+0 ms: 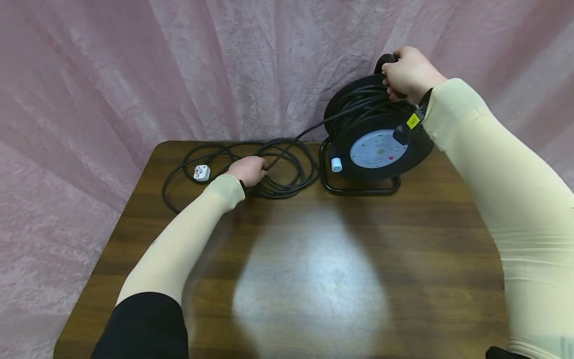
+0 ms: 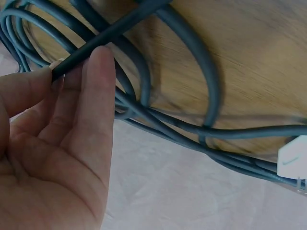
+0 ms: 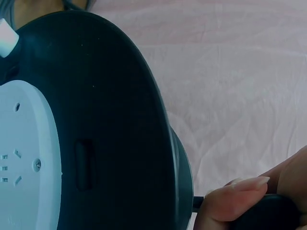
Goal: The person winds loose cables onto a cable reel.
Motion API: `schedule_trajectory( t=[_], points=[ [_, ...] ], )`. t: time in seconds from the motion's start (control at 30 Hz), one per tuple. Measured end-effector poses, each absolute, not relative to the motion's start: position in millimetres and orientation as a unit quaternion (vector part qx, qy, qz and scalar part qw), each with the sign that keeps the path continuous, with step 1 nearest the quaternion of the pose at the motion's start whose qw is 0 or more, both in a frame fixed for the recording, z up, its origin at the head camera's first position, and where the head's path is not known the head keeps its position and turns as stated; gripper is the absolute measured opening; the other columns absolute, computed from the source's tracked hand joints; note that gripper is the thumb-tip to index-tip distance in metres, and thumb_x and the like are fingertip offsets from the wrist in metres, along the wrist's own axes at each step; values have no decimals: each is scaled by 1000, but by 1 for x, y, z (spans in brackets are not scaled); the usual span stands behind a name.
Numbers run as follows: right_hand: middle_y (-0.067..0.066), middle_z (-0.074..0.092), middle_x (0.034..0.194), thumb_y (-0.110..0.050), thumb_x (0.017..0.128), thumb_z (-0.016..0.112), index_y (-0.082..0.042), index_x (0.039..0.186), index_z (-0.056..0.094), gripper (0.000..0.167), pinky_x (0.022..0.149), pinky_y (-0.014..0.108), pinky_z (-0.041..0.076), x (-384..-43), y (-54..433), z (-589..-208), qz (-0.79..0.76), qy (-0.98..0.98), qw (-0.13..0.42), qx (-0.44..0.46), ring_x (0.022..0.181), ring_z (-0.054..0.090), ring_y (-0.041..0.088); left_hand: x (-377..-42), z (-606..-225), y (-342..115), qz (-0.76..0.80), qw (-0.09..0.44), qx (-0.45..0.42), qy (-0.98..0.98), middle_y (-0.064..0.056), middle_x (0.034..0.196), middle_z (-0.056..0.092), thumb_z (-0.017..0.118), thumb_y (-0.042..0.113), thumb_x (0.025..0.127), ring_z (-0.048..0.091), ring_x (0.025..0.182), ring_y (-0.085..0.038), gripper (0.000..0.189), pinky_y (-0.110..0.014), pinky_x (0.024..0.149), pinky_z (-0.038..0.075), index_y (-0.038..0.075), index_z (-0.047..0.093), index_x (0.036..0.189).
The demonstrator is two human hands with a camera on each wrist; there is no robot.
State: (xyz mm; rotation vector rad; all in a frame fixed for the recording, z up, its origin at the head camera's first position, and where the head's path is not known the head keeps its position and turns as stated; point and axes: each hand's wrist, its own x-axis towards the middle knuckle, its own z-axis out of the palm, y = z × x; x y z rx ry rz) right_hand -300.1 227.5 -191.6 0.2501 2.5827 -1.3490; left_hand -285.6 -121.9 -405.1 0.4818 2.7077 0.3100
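Observation:
A black cable reel point(image 1: 358, 149) with a pale round socket panel point(image 1: 378, 148) stands on its tube frame at the back right of the table. My right hand point(image 1: 412, 72) grips the black handle point(image 1: 386, 61) at its top; in the right wrist view the fingers curl round that handle point(image 3: 266, 213). From the reel the black cable point(image 1: 309, 130) runs down to the left. My left hand point(image 1: 248, 170) pinches it between thumb and fingers, as the left wrist view shows. Loose cable loops point(image 1: 287, 192) lie around and beneath this hand.
A white plug point(image 1: 202, 173) lies among the loops at the left. A white knob point(image 1: 336, 164) sticks out of the reel's face. The wooden table point(image 1: 314, 279) reaches back to a pink curtain point(image 1: 246, 70), close behind the reel.

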Motion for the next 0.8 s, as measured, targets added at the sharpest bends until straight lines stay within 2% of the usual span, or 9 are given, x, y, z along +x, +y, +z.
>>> schedule_trajectory(
  t=[0.17,0.3,0.57,0.8],
  points=[
    [7,40,104,-25,111,35,-19,165,14,58,54,24,48,-302,214,-191,-460,877,109,84,65,45,13,-286,-404,-133,114,187,152,964,-14,133,65,56,16,107,62,120,-32,32,-50,100,48,4,64,135],
    [7,40,103,-25,111,34,-19,164,17,55,54,24,48,-305,202,-190,-468,873,111,84,64,44,13,-286,-400,-143,115,198,137,964,-16,135,64,56,15,107,61,120,-33,34,-50,100,48,3,62,137],
    [7,39,103,-25,111,35,-19,161,19,53,55,25,46,-310,180,-192,-502,853,122,77,65,42,15,-283,-396,-157,106,210,109,966,-16,142,59,52,14,107,56,129,-35,38,-54,104,45,4,58,143],
    [7,40,105,-29,111,29,-19,162,14,53,58,28,46,-304,182,-196,-484,864,130,50,64,41,16,-278,-403,-149,116,181,107,971,-11,143,59,53,23,108,57,128,-33,38,-54,102,47,10,59,143]
  ],
)
